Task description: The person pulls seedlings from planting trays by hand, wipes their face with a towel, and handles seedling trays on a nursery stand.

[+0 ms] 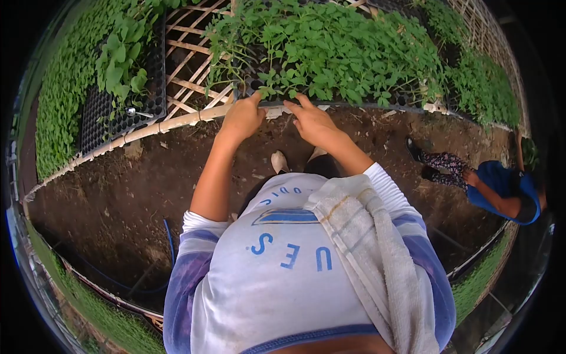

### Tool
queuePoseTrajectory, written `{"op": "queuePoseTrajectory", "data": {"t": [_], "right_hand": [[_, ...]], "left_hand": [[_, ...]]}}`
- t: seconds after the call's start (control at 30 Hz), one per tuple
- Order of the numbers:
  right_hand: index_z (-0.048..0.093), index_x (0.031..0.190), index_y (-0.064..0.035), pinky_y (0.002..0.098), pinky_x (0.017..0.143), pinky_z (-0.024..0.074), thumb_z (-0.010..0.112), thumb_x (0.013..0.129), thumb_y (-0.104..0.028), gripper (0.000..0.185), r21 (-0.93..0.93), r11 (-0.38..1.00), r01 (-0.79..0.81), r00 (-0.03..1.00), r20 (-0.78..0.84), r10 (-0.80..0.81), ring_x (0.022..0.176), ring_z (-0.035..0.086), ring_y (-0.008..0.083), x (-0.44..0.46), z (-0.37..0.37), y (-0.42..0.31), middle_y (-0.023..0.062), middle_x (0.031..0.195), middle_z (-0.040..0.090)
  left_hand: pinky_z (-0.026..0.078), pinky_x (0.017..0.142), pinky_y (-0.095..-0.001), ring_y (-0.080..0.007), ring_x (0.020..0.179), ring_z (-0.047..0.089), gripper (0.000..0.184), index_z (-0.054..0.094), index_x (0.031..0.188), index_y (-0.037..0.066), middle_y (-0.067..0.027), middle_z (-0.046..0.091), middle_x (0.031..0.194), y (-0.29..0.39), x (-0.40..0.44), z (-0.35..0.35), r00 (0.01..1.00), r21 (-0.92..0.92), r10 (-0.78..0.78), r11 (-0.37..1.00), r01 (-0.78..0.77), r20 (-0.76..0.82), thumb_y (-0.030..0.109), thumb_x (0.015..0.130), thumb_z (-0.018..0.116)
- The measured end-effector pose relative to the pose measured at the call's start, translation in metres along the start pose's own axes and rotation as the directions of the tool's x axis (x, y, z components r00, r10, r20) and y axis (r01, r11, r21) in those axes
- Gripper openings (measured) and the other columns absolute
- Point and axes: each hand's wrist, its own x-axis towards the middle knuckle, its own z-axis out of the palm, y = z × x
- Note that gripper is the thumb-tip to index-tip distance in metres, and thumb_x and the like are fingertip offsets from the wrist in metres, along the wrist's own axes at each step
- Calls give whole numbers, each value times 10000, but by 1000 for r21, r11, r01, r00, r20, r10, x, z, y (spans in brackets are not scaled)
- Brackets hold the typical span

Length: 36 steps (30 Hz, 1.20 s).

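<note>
Both my hands are at the near edge of a black seedling tray [407, 108] full of leafy green seedlings [348, 50]. My left hand [242, 118] is at the tray's near left corner, its index finger reaching to the cells and the other fingers curled in. To the right, my right hand [312, 123] has its fingers apart at the rim, below the leaves. Nothing shows in its fingers. Whether my left fingertips grip anything is too small to tell. The tray rests on a slatted bench [194, 50].
More trays with seedlings [121, 59] stand at the left, with a small metallic object [139, 112] on one. A co-worker in blue [501, 183] is at the right. A blue hose [170, 242] lies on the soil floor [106, 200]. Another planted bench curves behind me.
</note>
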Motion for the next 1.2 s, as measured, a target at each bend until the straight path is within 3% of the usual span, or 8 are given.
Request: {"op": "queuePoseTrajectory", "data": {"t": [0.13, 0.33, 0.4, 0.5, 0.6, 0.8, 1.0, 1.2], "right_hand": [[495, 1450, -65, 467, 958, 523, 553, 896, 3, 561, -97, 995, -27, 999, 40, 31, 1112, 636, 414, 17, 10, 6, 227, 1399, 512], [589, 1256, 8, 480, 858, 559, 550, 870, -28, 389, -272, 958, 90, 995, 74, -73, 1040, 667, 389, 34, 8, 5, 165, 1328, 566], [608, 1138, 19, 463, 812, 572, 567, 859, -29, 287, -301, 948, 105, 984, 169, -56, 1007, 680, 373, 39, 1, 1, 143, 1267, 601], [627, 1118, 21, 470, 819, 562, 589, 826, -5, 295, -263, 964, 36, 956, 289, 44, 981, 688, 378, 51, -13, 1, 162, 1224, 624], [667, 1109, -34, 462, 812, 563, 588, 855, -65, 268, -153, 985, 75, 993, 100, -61, 984, 682, 374, 20, -25, 2, 152, 1241, 582], [693, 1020, -56, 467, 782, 547, 634, 924, -225, 204, -24, 998, -60, 994, -90, 58, 910, 677, 354, -87, -60, 53, 125, 1031, 656], [711, 801, -63, 489, 732, 532, 641, 920, -415, 377, 7, 797, -605, 738, -372, 563, 817, 677, 372, -165, -145, 127, 159, 833, 707], [639, 688, -23, 432, 587, 467, 773, 860, -370, 410, 188, 687, -702, 446, -636, 630, 606, 586, 337, -206, -202, 216, 147, 690, 627]], "left_hand": [[511, 870, -519, -437, 979, 671, 388, 654, 1242, 30, -278, 704, 962, -5, 3, 4, 999, -53, -51, 997, 51, 0, 171, 880, 660], [513, 791, -461, -422, 857, 671, 418, 631, 1253, 0, -249, 698, 858, -9, -4, 13, 998, -36, -46, 998, 44, -50, 201, 890, 684], [518, 886, -487, -428, 985, 678, 405, 661, 1228, 7, -274, 711, 982, -12, -8, 16, 991, -13, -128, 992, 128, -31, 222, 885, 671], [518, 846, -474, -431, 963, 681, 376, 677, 1178, -12, -274, 710, 972, 6, -19, -4, 986, -41, -113, 992, 119, 123, 222, 884, 681], [514, 710, -336, -177, 727, 643, 350, 667, 1214, -20, -122, 665, 773, 19, -27, -21, 951, -196, -102, 967, 164, 292, 157, 913, 686], [502, 701, -266, -113, 756, 602, 324, 649, 1241, -31, -44, 667, 862, 70, -24, -66, 917, -501, 130, 861, 85, 378, 84, 939, 667], [505, 790, -272, -124, 877, 630, 254, 684, 1186, -11, -69, 699, 962, 167, 52, -93, 905, -582, 404, 770, -260, 131, 58, 943, 662], [504, 785, -285, -161, 912, 653, 229, 691, 1142, -12, -80, 684, 994, 321, 136, -74, 765, -424, 642, 705, -569, 41, 47, 923, 662]]}}
